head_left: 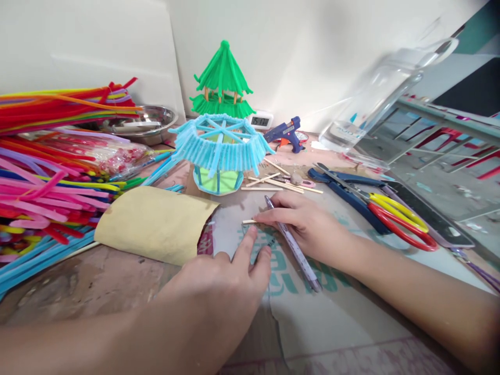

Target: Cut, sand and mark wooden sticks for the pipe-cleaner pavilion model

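Observation:
My right hand (308, 221) has a purple pen (292, 247) tucked between its fingers, tip pointing away. Its fingertips also press on a short pale wooden stick (247, 222), whose end shows on the cardboard (336, 312). Close by, my left hand (222, 281) reaches in with the index finger stretched out and its tip just beside the stick. The other fingers of that hand are partly curled, and I see nothing held in it. Beyond my hands stands a blue pipe-cleaner pavilion roof on a small round base (219, 179). Several loose wooden sticks (289, 186) lie behind my right hand.
Bundled pipe cleaners (47, 192) crowd the left, near a metal bowl (156, 122) and a curved yellow sheet (156, 224). A green roofed model (224, 78) and a glue gun (287, 134) stand behind. To the right lie scissors (402, 219), blue-handled pliers (351, 198), a phone (429, 213) and a clear jug (367, 99).

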The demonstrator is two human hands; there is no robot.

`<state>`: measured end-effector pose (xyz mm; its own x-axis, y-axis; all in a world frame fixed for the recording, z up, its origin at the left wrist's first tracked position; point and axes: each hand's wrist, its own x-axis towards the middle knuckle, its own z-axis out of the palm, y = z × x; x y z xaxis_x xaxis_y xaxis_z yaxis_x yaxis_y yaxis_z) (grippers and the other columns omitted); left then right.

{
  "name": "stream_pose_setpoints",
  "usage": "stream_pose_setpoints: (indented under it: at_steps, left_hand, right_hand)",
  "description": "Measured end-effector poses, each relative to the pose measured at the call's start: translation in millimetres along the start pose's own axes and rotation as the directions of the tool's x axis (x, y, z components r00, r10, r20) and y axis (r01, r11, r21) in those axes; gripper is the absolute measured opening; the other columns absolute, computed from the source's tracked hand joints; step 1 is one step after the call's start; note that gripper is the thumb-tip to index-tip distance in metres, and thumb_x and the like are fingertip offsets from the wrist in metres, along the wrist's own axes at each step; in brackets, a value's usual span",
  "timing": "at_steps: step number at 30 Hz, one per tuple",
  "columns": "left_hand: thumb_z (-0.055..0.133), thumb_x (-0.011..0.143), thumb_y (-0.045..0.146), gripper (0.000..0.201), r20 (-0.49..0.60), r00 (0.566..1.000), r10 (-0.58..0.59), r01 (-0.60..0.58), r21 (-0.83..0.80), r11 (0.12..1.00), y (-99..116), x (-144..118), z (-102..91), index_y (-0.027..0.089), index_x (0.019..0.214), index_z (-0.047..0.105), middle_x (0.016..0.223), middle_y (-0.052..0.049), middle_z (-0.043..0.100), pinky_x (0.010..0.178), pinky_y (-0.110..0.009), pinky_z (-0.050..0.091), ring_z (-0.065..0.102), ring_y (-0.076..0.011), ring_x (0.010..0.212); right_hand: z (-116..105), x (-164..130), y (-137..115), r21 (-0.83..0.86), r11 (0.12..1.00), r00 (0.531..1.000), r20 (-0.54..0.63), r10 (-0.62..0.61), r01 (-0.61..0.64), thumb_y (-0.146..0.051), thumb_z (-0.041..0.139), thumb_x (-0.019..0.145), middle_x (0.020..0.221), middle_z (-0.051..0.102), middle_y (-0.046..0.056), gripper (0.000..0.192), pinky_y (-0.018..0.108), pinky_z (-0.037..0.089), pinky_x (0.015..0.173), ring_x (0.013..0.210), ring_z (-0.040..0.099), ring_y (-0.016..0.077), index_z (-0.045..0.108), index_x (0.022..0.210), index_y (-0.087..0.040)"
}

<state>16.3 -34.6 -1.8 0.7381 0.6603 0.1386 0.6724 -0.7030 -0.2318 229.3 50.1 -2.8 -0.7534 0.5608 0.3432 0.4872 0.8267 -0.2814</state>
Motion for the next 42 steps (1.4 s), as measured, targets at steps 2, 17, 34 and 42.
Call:
stream_pose_setpoints:
  at_steps: [2, 17, 34, 42]
  left_hand:
    - [0.050, 0.088, 0.023, 0.047, 0.003, 1.000, -0.015, 0.015, -0.007, 1.000, 1, 0, 0.6, 0.020, 0.134, 0.060, 0.142, -0.021, 0.051, 0.034, -0.028, 0.044, 0.067, -0.0190, 0.049]
    - [0.058, 0.085, 0.033, 0.051, 0.042, 0.999, -0.035, 0.035, 0.001, 0.999, 4, 0, 0.7, 0.020, 0.135, 0.059, 0.140, -0.026, 0.052, 0.031, -0.029, 0.041, 0.064, -0.0207, 0.044]
    - [0.055, 0.086, 0.019, 0.057, 0.112, 0.994, -0.014, 0.016, -0.013, 1.000, 0, -2, -5.3, 0.021, 0.143, 0.048, 0.143, -0.026, 0.051, 0.044, -0.026, 0.045, 0.064, -0.0157, 0.053]
    - [0.055, 0.087, 0.021, 0.056, 0.129, 0.992, 0.003, 0.000, -0.023, 1.000, -1, -2, -11.3, 0.021, 0.143, 0.048, 0.143, -0.025, 0.053, 0.043, -0.025, 0.044, 0.065, -0.0158, 0.055]
  right_hand:
    - [0, 0, 0, -0.003, 1.000, 1.000, 0.000, -0.001, 0.001, -0.011, 0.055, 0.093, 0.083, 0.054, 0.006, 0.022, 0.027, 0.037, 0.065, 0.077, 0.052, 0.0169, 0.074, 0.104, -0.013]
    - [-2, -2, -3, -0.031, 0.999, 1.000, 0.021, 0.017, -0.016, -0.008, 0.054, 0.092, 0.083, 0.055, 0.006, 0.025, 0.027, 0.037, 0.064, 0.076, 0.051, 0.0171, 0.074, 0.106, -0.015]
    - [-1, -3, -3, -0.043, 0.999, 0.999, 0.026, 0.030, -0.029, -0.011, 0.052, 0.094, 0.084, 0.055, 0.005, 0.025, 0.027, 0.037, 0.064, 0.076, 0.050, 0.0165, 0.072, 0.107, -0.018]
    - [-2, -1, -3, -0.036, 0.999, 0.999, 0.037, 0.035, -0.034, -0.011, 0.051, 0.094, 0.085, 0.055, 0.006, 0.025, 0.027, 0.037, 0.064, 0.077, 0.051, 0.0170, 0.072, 0.106, -0.017]
